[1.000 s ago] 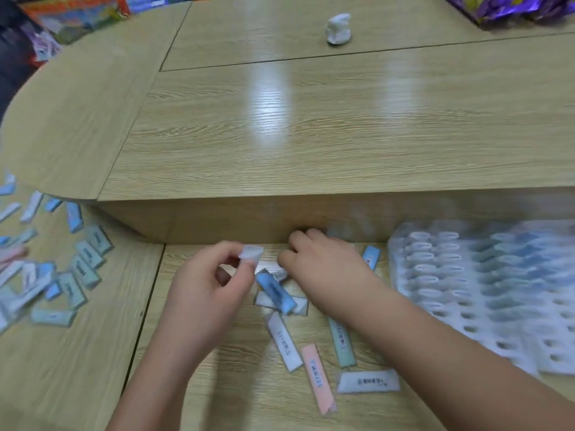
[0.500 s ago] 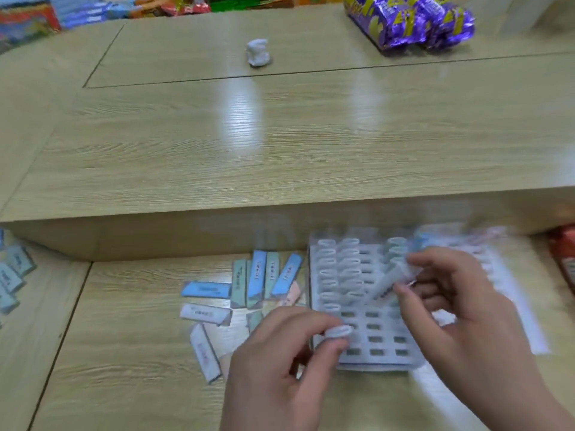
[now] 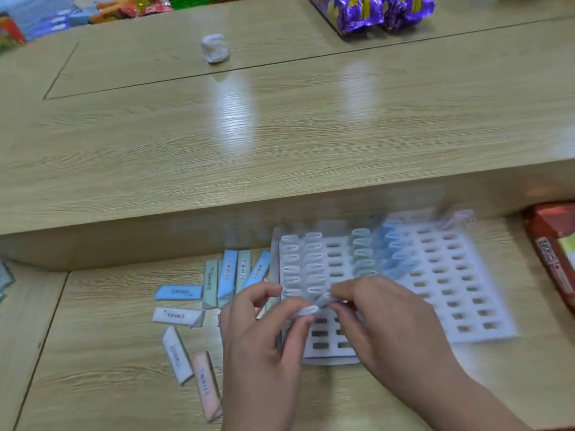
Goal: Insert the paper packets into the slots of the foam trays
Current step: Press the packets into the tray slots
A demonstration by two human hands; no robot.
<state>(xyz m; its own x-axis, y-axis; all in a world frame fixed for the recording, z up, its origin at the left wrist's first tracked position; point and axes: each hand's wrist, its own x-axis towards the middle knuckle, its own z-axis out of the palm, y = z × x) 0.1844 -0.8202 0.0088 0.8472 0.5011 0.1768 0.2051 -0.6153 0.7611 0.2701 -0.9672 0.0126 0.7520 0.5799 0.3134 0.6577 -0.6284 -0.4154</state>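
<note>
A white foam tray with rows of slots lies on the lower desk, and a second tray sits to its right. Several slots at the back hold upright white and blue packets. My left hand pinches a white paper packet over the near tray. My right hand pinches another white packet just beside it. The two packets nearly touch above the tray's middle rows. Loose blue, green, white and pink packets lie on the desk left of the tray.
A raised wooden counter runs behind the trays. On it sit a small white object and purple wrapped bags. A red box lies at the right edge. More packets show at the far left.
Both hands moved from the loose packets on the left to the tray, each carrying a white packet. They have now closed in together over the tray's middle rows.
</note>
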